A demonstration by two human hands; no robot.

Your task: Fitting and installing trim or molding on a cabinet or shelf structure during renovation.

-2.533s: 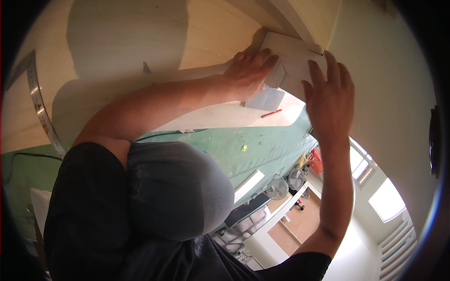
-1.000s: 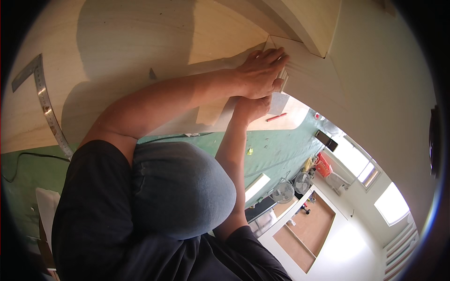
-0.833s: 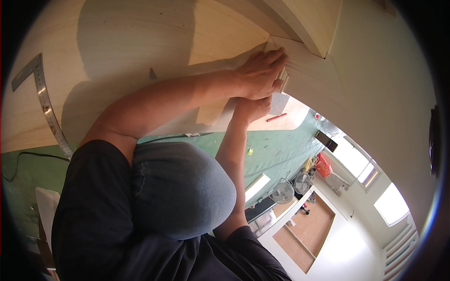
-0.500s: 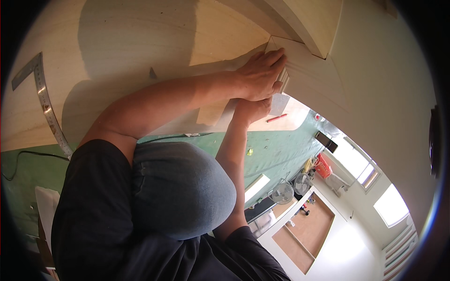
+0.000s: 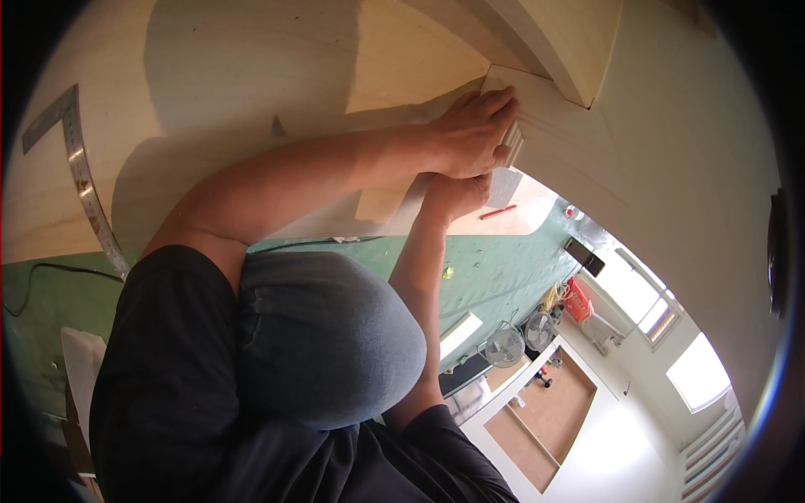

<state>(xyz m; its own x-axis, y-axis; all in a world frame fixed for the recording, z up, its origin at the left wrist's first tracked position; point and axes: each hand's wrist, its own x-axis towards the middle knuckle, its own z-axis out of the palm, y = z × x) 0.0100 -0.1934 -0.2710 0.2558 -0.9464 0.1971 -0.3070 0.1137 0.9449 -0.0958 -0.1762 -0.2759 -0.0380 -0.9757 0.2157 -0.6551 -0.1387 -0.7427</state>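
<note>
My left hand [image 5: 476, 132] reaches across a pale wooden board. Its fingers are bent together over a pale piece with ridged edges [image 5: 514, 144], close to the corner below a curved wooden part [image 5: 579, 59]. Directly below and touching it, my right hand [image 5: 458, 197] is closed; what its fingers grip is hidden. A small grey flat piece [image 5: 506, 188] lies beside the right hand, and a red pencil [image 5: 499, 212] rests on the board just below that.
A steel square [image 5: 81, 180] lies on the board at the left. A black cable [image 5: 63, 267] runs over the green floor [image 5: 478, 260]. A rounded blue denim shape [image 5: 331, 339] sits between my arms. Fans [image 5: 505, 345] and a white-framed panel [image 5: 545, 427] stand at the lower right.
The whole view has shifted slightly, so things sit a little further right. Both hands keep nearly the same place and grip on the ridged piece.
</note>
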